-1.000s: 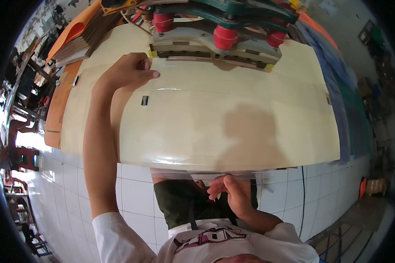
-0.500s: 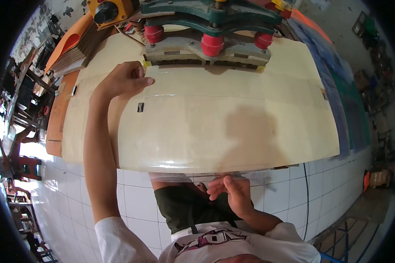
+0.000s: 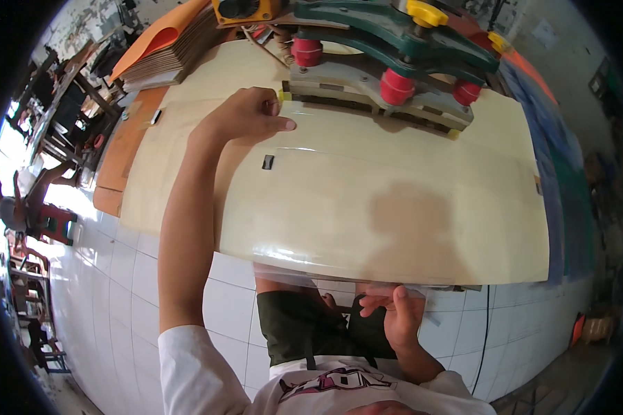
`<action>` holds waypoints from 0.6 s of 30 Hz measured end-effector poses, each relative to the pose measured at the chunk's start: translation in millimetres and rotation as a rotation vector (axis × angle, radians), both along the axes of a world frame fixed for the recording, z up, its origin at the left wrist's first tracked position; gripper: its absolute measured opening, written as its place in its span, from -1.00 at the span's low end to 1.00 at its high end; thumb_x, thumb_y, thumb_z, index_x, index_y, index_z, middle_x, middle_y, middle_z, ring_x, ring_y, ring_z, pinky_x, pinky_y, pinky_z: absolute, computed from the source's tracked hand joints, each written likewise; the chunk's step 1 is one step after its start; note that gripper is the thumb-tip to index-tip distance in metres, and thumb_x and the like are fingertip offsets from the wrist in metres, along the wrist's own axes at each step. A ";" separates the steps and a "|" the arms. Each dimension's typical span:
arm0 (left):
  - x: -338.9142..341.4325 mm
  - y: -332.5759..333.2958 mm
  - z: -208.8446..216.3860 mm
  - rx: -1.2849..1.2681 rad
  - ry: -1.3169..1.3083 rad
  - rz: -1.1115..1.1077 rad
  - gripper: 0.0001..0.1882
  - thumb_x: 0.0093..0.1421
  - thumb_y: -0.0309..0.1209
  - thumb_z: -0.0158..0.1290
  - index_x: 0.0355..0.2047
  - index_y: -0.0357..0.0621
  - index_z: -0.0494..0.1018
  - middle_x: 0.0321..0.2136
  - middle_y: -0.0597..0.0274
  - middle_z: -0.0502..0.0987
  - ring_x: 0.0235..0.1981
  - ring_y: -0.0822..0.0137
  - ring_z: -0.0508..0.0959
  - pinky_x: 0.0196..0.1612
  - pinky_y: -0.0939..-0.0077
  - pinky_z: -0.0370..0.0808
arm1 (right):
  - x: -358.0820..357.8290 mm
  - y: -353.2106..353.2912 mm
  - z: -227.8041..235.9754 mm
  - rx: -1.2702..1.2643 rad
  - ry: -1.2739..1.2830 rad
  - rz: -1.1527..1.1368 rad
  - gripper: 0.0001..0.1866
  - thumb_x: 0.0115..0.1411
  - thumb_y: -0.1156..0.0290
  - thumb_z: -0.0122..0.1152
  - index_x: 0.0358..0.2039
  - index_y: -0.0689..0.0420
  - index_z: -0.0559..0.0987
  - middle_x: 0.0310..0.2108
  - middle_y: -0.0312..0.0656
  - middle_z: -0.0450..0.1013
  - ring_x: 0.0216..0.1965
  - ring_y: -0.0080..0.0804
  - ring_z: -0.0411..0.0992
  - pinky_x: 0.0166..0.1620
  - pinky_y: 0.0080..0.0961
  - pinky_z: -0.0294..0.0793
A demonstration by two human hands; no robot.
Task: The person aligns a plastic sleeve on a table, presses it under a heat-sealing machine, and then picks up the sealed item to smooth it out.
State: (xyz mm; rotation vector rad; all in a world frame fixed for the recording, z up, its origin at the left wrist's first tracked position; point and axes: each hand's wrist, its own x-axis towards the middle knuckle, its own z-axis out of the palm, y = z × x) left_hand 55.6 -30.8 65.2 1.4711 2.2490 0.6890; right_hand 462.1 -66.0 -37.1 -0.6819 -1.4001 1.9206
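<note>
My left hand [image 3: 253,116] rests on the pale cream tabletop sheet [image 3: 325,207], just left of the press head. Its fingers curl in and the thumb sticks out to the right; nothing shows in the grip. Close by is the press's grey metal bar [image 3: 374,100], tipped with yellow at its ends. My right hand [image 3: 400,321] is held low at the table's front edge, with fingers stretched and parted. Clear plastic [image 3: 298,277] hangs along that edge beside its fingertips. A small black patch [image 3: 268,162] lies below my left hand.
The dark green press frame [image 3: 367,28] with red cylinders [image 3: 397,86] and yellow knobs spans the back. A stack of brown sheets [image 3: 166,59] under an orange cover sits far left. Blue plastic [image 3: 557,166] drapes the right side. A cable [image 3: 486,339] runs over the tiled floor.
The view has turned, so the table and press appear further right and tilted. My left hand keeps its place beside the bar, and my right hand stays at the front edge with fingers apart.
</note>
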 end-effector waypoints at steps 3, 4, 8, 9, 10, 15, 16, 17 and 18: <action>-3.5 -2.2 -1.7 -0.001 0.010 -0.002 -0.54 0.03 -0.15 0.34 -0.60 -0.14 0.30 -0.68 0.29 0.40 -0.62 0.38 0.33 -0.51 0.39 0.29 | 1.5 2.1 -7.7 0.001 0.030 0.025 -0.46 0.44 0.11 -0.11 -0.26 0.42 0.58 -0.34 0.06 0.59 -0.42 -0.22 0.59 -0.41 -0.35 0.63; -3.8 -3.1 -2.0 0.001 0.012 -0.003 -0.55 0.04 -0.16 0.34 -0.60 -0.14 0.30 -0.69 0.32 0.39 -0.62 0.42 0.32 -0.53 0.42 0.27 | 1.7 2.0 -9.2 -0.003 0.033 0.034 -0.47 0.44 0.12 -0.11 -0.25 0.42 0.57 -0.33 0.06 0.58 -0.42 -0.22 0.59 -0.42 -0.35 0.63; -4.1 -3.6 -3.9 0.000 0.054 -0.001 -0.55 0.06 -0.16 0.34 -0.59 -0.14 0.30 -0.70 0.37 0.38 -0.62 0.48 0.33 -0.56 0.48 0.25 | 1.4 1.8 -10.2 -0.024 0.027 0.019 -0.48 0.43 0.12 -0.09 -0.23 0.42 0.56 -0.32 0.08 0.58 -0.42 -0.20 0.59 -0.44 -0.34 0.63; -4.2 -2.9 -4.8 -0.003 0.075 0.001 -0.55 0.06 -0.16 0.34 -0.59 -0.14 0.31 -0.70 0.36 0.38 -0.62 0.48 0.33 -0.56 0.47 0.26 | 1.5 2.4 -11.0 -0.027 0.030 0.021 -0.49 0.43 0.13 -0.09 -0.22 0.43 0.55 -0.32 0.08 0.58 -0.42 -0.20 0.59 -0.44 -0.33 0.63; -4.4 -2.1 -5.7 0.014 0.076 -0.009 -0.55 0.06 -0.16 0.34 -0.59 -0.14 0.31 -0.70 0.36 0.38 -0.62 0.47 0.34 -0.55 0.47 0.27 | 1.3 2.9 -11.7 -0.030 0.033 0.022 -0.49 0.43 0.13 -0.08 -0.22 0.43 0.55 -0.32 0.09 0.58 -0.42 -0.20 0.59 -0.44 -0.33 0.63; -2.7 -3.2 -3.9 0.019 0.060 -0.005 -0.54 0.03 -0.13 0.34 -0.60 -0.14 0.31 -0.68 0.27 0.38 -0.59 0.32 0.34 -0.47 0.36 0.32 | 0.2 1.0 -5.2 -0.031 0.029 0.012 -0.45 0.42 0.11 -0.08 -0.26 0.46 0.57 -0.39 0.10 0.58 -0.47 -0.19 0.58 -0.44 -0.34 0.62; -3.1 -4.1 -4.3 0.016 0.069 -0.007 -0.54 0.04 -0.14 0.34 -0.59 -0.15 0.32 -0.68 0.30 0.39 -0.59 0.36 0.34 -0.49 0.39 0.32 | 0.5 0.7 -4.2 -0.030 0.027 0.018 -0.44 0.42 0.11 -0.09 -0.27 0.46 0.58 -0.41 0.10 0.58 -0.49 -0.19 0.58 -0.44 -0.34 0.61; -5.0 -3.0 -6.9 0.016 0.074 -0.013 -0.55 0.04 -0.15 0.34 -0.58 -0.15 0.33 -0.68 0.32 0.40 -0.59 0.40 0.35 -0.50 0.42 0.31 | -0.8 0.4 -3.6 -0.025 0.014 0.010 -0.43 0.42 0.11 -0.09 -0.28 0.46 0.59 -0.42 0.09 0.58 -0.49 -0.20 0.58 -0.44 -0.35 0.61; -6.6 -2.4 -9.1 0.016 0.080 -0.020 -0.56 0.05 -0.16 0.35 -0.57 -0.16 0.33 -0.67 0.35 0.41 -0.60 0.43 0.36 -0.51 0.45 0.31 | -2.1 -0.1 -3.0 -0.021 0.002 0.002 -0.43 0.42 0.10 -0.09 -0.29 0.46 0.59 -0.43 0.09 0.58 -0.50 -0.20 0.58 -0.44 -0.35 0.61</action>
